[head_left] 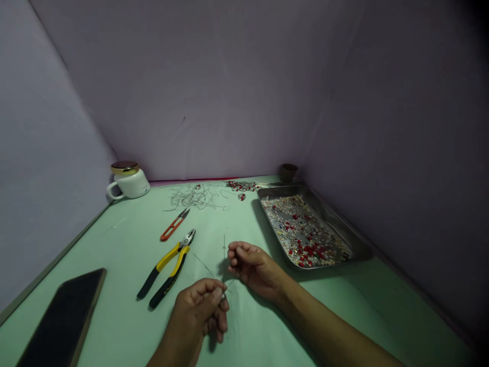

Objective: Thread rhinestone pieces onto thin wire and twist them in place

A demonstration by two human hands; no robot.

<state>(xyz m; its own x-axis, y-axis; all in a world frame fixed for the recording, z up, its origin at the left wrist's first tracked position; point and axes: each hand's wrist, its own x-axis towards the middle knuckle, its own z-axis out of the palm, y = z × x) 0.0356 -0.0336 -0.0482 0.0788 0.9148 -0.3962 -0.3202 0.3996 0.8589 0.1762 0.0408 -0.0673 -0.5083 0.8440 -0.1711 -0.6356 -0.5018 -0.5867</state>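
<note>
Only the head view to go on. Low in the middle of the frame the left hand (202, 306) has its fingers (218, 294) pinched together on a thin wire (224, 244). The wire runs over to the right hand (254, 267), just above and to the right, and one end pokes straight up beside it. That hand's fingers (239, 252) are curled in tight, on the wire as far as I can tell, though the contact itself is hard to make out. The strand looks bare to me, no beads on it that I can spot, so I'd guess this piece is right at the start with basically all the threading left. At the back edge of the worktop (126, 239) sits a little cluster of red and pale bead bits (240, 186), maybe finished ones, too small to say, next to a tangle of loose wire strands (196, 196). As for containers, the metal tray (359, 250) right of centre holds a spread of tiny pale beads with red ones mixed in. The white mug (130, 181) upper left has a lid on, contents hidden. A small brown cup (288, 172) behind the tray can't be seen into. Yellow pliers (168, 270), orange snips (173, 225) and a phone (64, 321) lie untouched on the left.
</note>
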